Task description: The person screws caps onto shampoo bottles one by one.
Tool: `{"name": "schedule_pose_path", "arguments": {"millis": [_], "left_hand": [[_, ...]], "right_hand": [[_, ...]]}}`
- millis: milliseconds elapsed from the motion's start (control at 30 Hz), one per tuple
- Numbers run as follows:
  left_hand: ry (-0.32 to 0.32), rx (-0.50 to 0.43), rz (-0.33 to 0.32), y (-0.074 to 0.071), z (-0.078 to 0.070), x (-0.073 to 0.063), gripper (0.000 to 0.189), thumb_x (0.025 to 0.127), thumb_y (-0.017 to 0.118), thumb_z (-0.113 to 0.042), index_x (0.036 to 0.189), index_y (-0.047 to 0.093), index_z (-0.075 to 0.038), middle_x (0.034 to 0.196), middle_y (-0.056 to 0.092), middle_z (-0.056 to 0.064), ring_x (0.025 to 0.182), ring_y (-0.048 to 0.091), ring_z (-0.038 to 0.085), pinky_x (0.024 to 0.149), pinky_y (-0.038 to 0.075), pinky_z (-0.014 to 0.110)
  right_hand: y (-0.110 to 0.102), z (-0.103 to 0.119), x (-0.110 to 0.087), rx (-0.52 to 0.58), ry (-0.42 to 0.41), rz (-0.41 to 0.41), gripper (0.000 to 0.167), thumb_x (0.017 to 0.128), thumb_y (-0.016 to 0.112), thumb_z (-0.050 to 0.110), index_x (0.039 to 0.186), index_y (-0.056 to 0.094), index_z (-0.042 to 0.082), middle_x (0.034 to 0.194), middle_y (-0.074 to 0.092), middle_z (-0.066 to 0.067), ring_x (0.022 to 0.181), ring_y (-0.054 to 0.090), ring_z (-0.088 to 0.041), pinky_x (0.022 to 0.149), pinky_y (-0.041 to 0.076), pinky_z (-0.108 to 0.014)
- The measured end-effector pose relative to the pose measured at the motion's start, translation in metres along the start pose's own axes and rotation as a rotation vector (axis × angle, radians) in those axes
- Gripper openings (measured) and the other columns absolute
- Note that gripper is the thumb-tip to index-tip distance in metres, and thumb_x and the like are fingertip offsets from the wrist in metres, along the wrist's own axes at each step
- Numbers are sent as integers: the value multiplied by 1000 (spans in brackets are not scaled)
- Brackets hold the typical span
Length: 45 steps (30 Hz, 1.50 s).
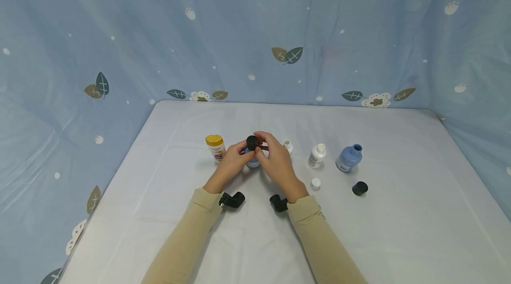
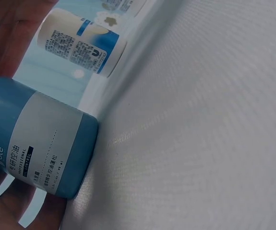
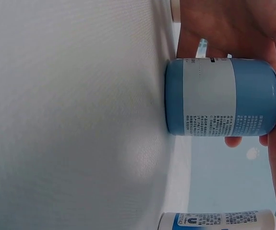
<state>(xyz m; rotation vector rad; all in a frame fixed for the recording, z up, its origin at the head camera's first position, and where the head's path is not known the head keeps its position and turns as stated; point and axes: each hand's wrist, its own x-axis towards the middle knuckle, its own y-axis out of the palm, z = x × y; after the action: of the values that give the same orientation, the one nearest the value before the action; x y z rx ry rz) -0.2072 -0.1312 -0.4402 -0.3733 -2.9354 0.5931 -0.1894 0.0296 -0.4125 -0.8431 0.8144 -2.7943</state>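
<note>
A blue bottle with a pale label stands upright on the white table, between both hands. My left hand holds it from the left, and in the right wrist view fingers reach behind the blue bottle. At its top, my right hand pinches a black cap. Fingers cover the bottle's neck, so how the cap meets it is hidden. Left of the left hand stands a white bottle with a yellow lid. Just behind the right hand, a small uncapped white bottle is partly covered.
To the right stand another uncapped white bottle and a second blue bottle, its mouth uncovered. A white cap and a black cap lie in front of them. A blue leaf-patterned curtain hangs behind the table.
</note>
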Motion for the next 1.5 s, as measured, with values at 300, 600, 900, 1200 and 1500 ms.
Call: {"name": "schedule_pose_path", "arguments": {"millis": [300, 600, 900, 1200, 1500], "left_hand": [[-27, 7, -2, 1, 0, -1, 46, 83, 58, -46, 122, 55, -23, 121, 54, -5, 114, 45, 12, 94, 36, 38], [-30, -2, 0, 2, 1, -1, 43, 85, 58, -39, 123, 55, -19, 120, 55, -2, 113, 46, 14, 93, 38, 38], [-54, -11, 30, -1, -31, -11, 34, 88, 57, -26, 119, 57, -13, 117, 57, 3, 111, 49, 16, 92, 38, 38], [-69, -17, 15, 0, 1, -1, 40, 83, 60, -39, 121, 56, -25, 121, 54, -5, 113, 46, 12, 93, 37, 38], [-37, 23, -5, -1, 1, 1, 41, 82, 60, -41, 119, 57, -24, 117, 57, -4, 108, 50, 13, 89, 41, 37]], "right_hand": [[1, 0, -1, -52, 1, 3, 40, 87, 54, 12, 126, 49, 18, 118, 53, 2, 100, 55, -12, 80, 46, -25], [2, -1, -2, -91, -23, 7, 45, 86, 55, 11, 129, 48, 18, 119, 54, 2, 100, 54, -12, 79, 46, -29], [2, -3, -4, -44, 25, -27, 39, 84, 61, 17, 122, 52, 17, 115, 54, 2, 103, 53, -10, 80, 46, -23], [2, -5, -2, -16, -13, 4, 48, 84, 62, 17, 130, 46, 18, 124, 50, 5, 110, 48, -8, 81, 44, -19], [-1, -3, 1, -31, -50, 20, 45, 85, 58, 7, 128, 49, 18, 120, 54, 1, 106, 52, -11, 82, 44, -19]]}}
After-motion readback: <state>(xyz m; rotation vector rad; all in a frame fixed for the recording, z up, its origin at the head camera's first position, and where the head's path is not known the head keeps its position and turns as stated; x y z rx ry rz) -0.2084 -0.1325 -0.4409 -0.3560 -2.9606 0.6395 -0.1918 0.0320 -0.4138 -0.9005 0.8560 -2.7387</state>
